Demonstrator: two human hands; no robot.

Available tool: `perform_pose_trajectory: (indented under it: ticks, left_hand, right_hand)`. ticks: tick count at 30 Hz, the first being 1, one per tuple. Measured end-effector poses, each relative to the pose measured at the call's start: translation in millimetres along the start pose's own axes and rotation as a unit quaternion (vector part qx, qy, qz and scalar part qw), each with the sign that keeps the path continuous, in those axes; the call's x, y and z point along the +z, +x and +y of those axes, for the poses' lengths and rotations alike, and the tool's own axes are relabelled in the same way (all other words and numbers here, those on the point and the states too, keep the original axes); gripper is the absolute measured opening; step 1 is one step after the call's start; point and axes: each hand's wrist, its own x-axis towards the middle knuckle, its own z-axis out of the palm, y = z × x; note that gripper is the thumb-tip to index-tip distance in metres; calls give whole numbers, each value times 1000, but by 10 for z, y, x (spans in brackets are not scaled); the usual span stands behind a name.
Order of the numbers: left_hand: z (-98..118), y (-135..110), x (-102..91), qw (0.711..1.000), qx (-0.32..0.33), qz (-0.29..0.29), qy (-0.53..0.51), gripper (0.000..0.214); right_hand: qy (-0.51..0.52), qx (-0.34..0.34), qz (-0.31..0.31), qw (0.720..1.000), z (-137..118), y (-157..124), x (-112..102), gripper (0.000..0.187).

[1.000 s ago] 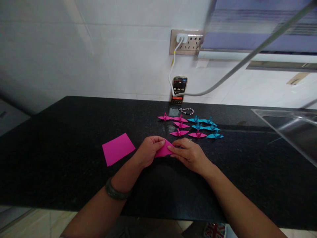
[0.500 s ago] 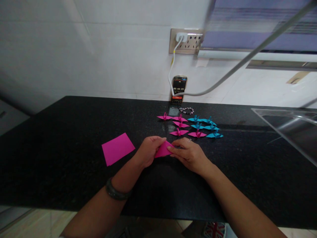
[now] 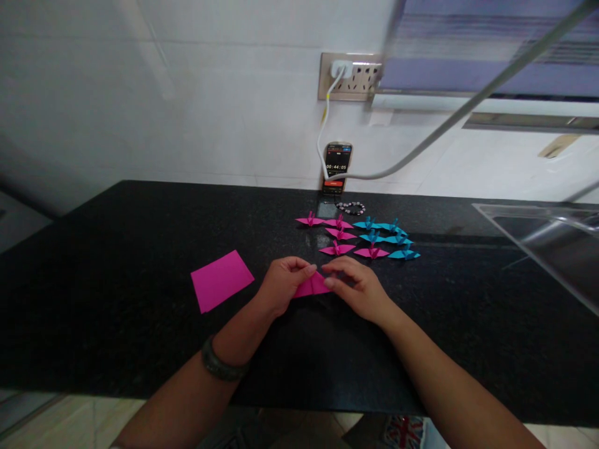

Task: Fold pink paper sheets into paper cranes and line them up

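A folded piece of pink origami paper (image 3: 312, 287), roughly triangular with a crease line down its middle, lies low over the counter between my hands. My left hand (image 3: 284, 284) pinches its left side, thumb on top. At its right corner my right hand (image 3: 358, 287) holds the edge with the thumb; the index finger is raised a little from the thumb, and the other fingertips are partly hidden. To the left rests a small stack of flat pink paper squares (image 3: 222, 280). Behind my hands stand rows of folded paper cranes: several pink cranes (image 3: 337, 249) and several blue cranes (image 3: 405, 254).
A phone (image 3: 337, 168) showing a timer leans on the tiled wall, with a white cable (image 3: 397, 167) running past it. A beaded bracelet (image 3: 352, 208) lies before it. A sink (image 3: 552, 243) is set into the black counter (image 3: 116, 299) at the right.
My right index finger has lifted off the pink paper, and the thumb has shifted slightly right. More of the folded paper's face and its middle crease now show. My left hand stays nearly still.
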Motion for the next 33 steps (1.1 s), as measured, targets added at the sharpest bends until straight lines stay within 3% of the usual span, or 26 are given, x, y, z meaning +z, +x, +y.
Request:
perform_pose_trajectory:
  ticks: [2, 5, 13, 20, 29, 33]
  left_hand:
    - [6, -16, 17, 1000, 1, -6, 8, 18]
    - [5, -40, 44, 999, 5, -8, 44, 18]
    - [-38, -56, 54, 996, 19, -22, 89, 20]
    - [-32, -70, 84, 994, 17, -6, 110, 20]
    - [39, 68, -111, 997, 36, 66, 19, 20]
    - [61, 95, -153, 995, 30, 85, -34, 22]
  right_hand:
    - [48, 88, 14, 995, 10, 11, 16, 22]
    - [89, 143, -33, 985, 26, 20, 41, 24]
    - [132, 171, -57, 975, 36, 13, 82, 21]
    - [109, 153, -59, 980, 13, 23, 69, 13]
    - [102, 170, -42, 979, 132, 27, -77, 13]
    - [146, 220, -14, 964, 161, 36, -163, 16]
